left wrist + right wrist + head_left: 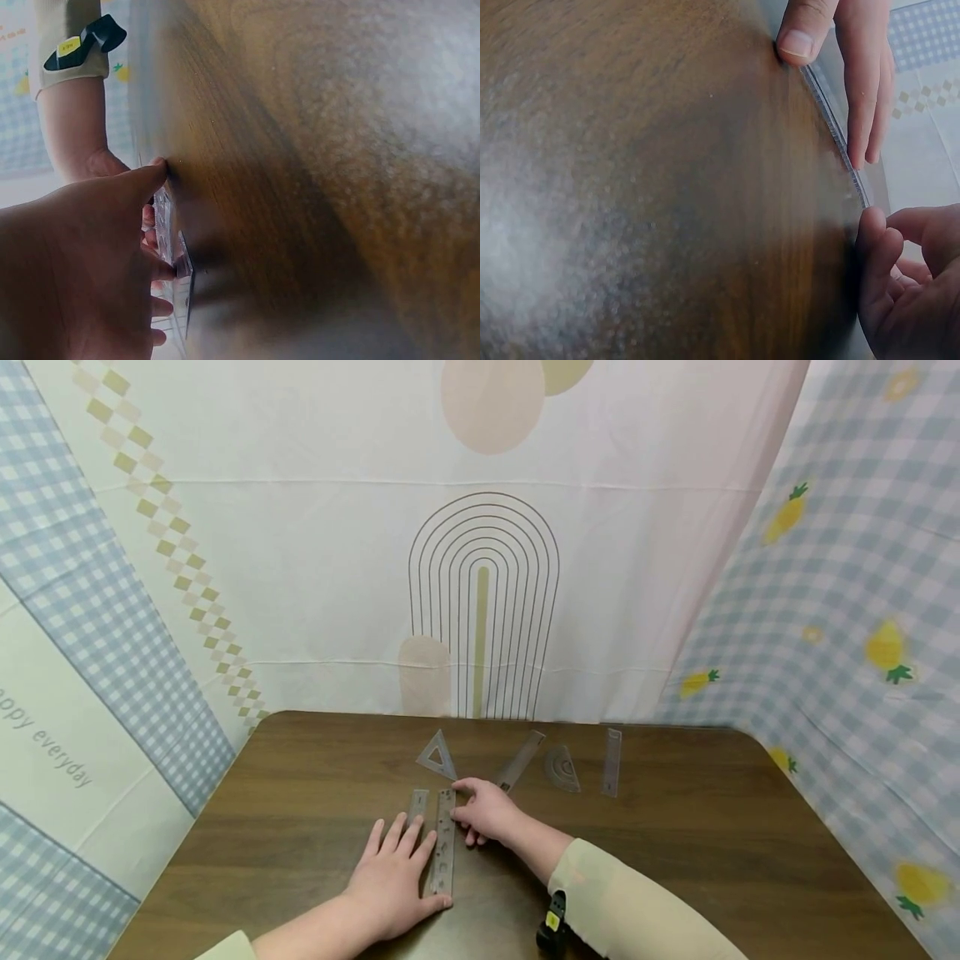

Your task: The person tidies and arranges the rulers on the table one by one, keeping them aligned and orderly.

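A long clear ruler (444, 843) lies lengthwise on the brown table (675, 843), close beside a shorter clear ruler (417, 804). My left hand (397, 872) lies flat with straight fingers over the short ruler, its thumb (438, 903) against the long ruler's near end. My right hand (483, 810) has its fingers curled, and its forefinger and thumb pinch the long ruler's far end. The right wrist view shows the long ruler's edge (840, 142), the left fingers (859, 82) and my right thumb (870, 232) at its tip. The left wrist view shows the left hand (82, 270) beside the ruler (181, 281).
Further back lie a clear set square (437, 754), a slanted ruler (519, 760), a protractor (562, 768) and an upright ruler (612, 762). Printed cloth (480, 568) hangs behind the table and at both sides. A black strap (552, 927) sits on my right sleeve.
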`<control>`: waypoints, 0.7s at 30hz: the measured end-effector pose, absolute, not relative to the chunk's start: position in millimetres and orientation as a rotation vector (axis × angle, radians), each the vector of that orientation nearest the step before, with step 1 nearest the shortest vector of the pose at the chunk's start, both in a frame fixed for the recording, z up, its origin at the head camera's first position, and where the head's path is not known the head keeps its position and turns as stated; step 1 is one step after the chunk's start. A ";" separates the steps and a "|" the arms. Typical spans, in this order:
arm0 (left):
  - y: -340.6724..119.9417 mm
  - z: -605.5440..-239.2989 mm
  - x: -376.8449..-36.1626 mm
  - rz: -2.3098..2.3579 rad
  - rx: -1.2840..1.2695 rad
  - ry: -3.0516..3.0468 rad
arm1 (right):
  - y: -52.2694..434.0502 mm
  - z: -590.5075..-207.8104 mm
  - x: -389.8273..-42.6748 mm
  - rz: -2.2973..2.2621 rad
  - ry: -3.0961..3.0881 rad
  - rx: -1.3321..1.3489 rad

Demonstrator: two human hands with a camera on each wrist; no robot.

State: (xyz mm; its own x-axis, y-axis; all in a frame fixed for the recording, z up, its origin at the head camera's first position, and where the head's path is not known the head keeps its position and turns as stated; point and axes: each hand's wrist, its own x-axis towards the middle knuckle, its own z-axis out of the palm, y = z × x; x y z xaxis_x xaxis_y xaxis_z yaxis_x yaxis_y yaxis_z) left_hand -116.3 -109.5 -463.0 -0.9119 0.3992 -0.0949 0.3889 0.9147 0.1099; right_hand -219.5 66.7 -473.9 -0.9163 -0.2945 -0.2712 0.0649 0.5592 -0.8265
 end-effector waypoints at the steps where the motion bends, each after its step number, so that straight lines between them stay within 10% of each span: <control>1: -109.6 -463.1 -116.5 0.138 0.611 2.959 | 66.5 -473.8 -219.4 -1.288 2.428 -0.189; 21: -111.1 -460.9 -118.8 0.156 0.593 2.947 | 65.1 -474.7 -219.2 -1.083 2.557 -0.208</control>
State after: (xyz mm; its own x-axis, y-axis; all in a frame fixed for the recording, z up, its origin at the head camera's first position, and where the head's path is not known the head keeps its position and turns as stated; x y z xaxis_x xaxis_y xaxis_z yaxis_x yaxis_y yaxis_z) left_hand -118.8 -111.1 -460.9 -0.9141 0.3908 -0.1077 0.3772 0.9174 0.1270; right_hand -219.2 65.1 -474.7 -0.9263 -0.2683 -0.2644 0.0032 0.6964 -0.7177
